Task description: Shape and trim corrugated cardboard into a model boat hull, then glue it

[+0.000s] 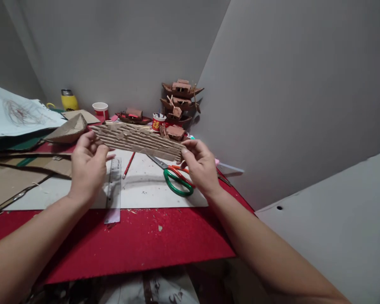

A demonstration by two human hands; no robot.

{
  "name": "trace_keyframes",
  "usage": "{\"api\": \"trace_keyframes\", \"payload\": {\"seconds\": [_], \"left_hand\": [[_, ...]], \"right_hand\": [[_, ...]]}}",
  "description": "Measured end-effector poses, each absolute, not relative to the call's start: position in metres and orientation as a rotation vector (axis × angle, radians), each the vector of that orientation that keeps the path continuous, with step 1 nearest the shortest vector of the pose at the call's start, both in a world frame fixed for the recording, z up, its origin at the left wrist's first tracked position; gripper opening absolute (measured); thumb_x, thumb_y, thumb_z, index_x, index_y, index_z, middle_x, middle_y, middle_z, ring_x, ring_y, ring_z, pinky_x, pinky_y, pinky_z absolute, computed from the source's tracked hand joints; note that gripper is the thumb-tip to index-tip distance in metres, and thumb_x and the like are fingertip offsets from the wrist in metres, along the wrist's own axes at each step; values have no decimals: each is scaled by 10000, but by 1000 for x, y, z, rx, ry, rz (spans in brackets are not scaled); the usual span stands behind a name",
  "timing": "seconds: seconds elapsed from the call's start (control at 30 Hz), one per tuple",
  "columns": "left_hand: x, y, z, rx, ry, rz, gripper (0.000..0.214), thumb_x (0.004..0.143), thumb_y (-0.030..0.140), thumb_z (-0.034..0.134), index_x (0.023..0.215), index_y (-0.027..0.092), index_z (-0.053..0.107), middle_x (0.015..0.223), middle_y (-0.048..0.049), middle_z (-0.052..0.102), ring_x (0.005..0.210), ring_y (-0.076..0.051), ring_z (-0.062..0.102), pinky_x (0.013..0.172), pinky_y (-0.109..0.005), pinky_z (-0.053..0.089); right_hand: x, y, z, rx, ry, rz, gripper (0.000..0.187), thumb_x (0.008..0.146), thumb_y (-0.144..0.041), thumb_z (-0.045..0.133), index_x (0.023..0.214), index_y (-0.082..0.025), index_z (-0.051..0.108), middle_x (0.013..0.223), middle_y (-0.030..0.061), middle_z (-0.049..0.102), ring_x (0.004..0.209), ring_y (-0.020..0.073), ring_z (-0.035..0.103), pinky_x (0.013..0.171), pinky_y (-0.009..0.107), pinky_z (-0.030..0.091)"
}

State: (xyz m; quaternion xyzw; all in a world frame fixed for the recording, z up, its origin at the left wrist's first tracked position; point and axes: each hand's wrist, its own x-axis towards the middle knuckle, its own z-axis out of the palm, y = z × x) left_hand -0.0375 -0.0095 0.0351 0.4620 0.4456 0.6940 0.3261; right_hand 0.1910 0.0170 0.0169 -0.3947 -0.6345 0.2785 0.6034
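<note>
A strip of corrugated cardboard, its ridges bared and its top layer torn in places, is held up above the table between both hands. My left hand pinches its left end, thumb in front. At the right end, my right hand grips the strip between thumb and fingers. Below it on white paper lie scissors with one green and one orange handle, a red pencil and a clear ruler. A folded cardboard boat hull sits just beyond my left hand.
Stacked model boats stand at the back against the wall, with another model boat left of them. Paper cups and a yellow bottle are also there. Cardboard sheets cover the left side. Scraps dot the red tabletop.
</note>
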Motion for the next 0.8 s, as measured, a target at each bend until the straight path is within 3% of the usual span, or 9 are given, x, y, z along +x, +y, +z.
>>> {"api": "trace_keyframes", "payload": {"seconds": [0.07, 0.13, 0.2, 0.27, 0.37, 0.5, 0.6, 0.8], "left_hand": [[-37, -19, 44, 1399, 1138, 2006, 313, 800, 183, 602, 1101, 252, 552, 1189, -2, 611, 1128, -163, 554, 959, -258, 449], [-37, -27, 52, 1516, 1096, 2078, 322, 829, 184, 571, 1134, 282, 543, 1260, 32, 577, 1206, -162, 498, 1025, -250, 394], [-41, -27, 60, 1434, 1062, 2111, 263, 841, 202, 555, 1091, 281, 575, 1216, 34, 610, 1161, -170, 532, 972, -261, 441], [-51, -18, 66, 1234, 1015, 2045, 177, 831, 198, 545, 989, 243, 610, 1047, 1, 682, 971, -166, 624, 838, -269, 511], [-65, 0, 68, 954, 1068, 1686, 135, 841, 227, 492, 864, 171, 614, 823, -38, 690, 679, -122, 632, 624, -232, 520], [-53, -3, 52, 1156, 1036, 1052, 331, 834, 422, 541, 987, 139, 623, 944, -115, 698, 709, -178, 649, 581, -282, 520], [-28, -23, 31, 1273, 897, 702, 360, 789, 469, 612, 890, 125, 647, 786, -68, 685, 622, -131, 603, 547, -217, 458], [-12, -34, 11, 1183, 812, 626, 282, 738, 390, 693, 780, 114, 650, 650, -12, 652, 512, -77, 541, 514, -179, 409]], "right_hand": [[196, 17, 26, -888, -1508, 634, 86, 807, -229, 570, 874, -177, 584, 669, -35, 537, 502, 72, 479, 432, 202, 413], [202, 16, 33, -887, -1583, 656, 118, 795, -238, 600, 880, -164, 635, 615, -39, 537, 480, 70, 452, 429, 207, 386], [211, 15, 40, -899, -1643, 662, 159, 794, -255, 612, 909, -160, 670, 588, -40, 534, 469, 72, 438, 424, 213, 362], [220, 15, 46, -917, -1682, 665, 185, 803, -275, 606, 923, -163, 691, 592, -32, 545, 464, 72, 427, 415, 212, 337], [230, 15, 53, -940, -1768, 783, 210, 805, -310, 603, 915, -164, 709, 663, -7, 591, 491, 74, 442, 425, 209, 331], [218, 10, 48, -922, -1849, 1090, 222, 760, -299, 667, 932, -158, 678, 696, -9, 586, 555, 79, 484, 486, 201, 373], [197, 3, 36, -824, -1825, 1223, 191, 731, -278, 701, 861, -163, 620, 657, -36, 556, 530, 68, 472, 485, 191, 372], [178, 0, 18, -892, -1727, 1131, 177, 793, -327, 634, 786, -151, 613, 597, -34, 547, 475, 71, 465, 458, 200, 377]]}}
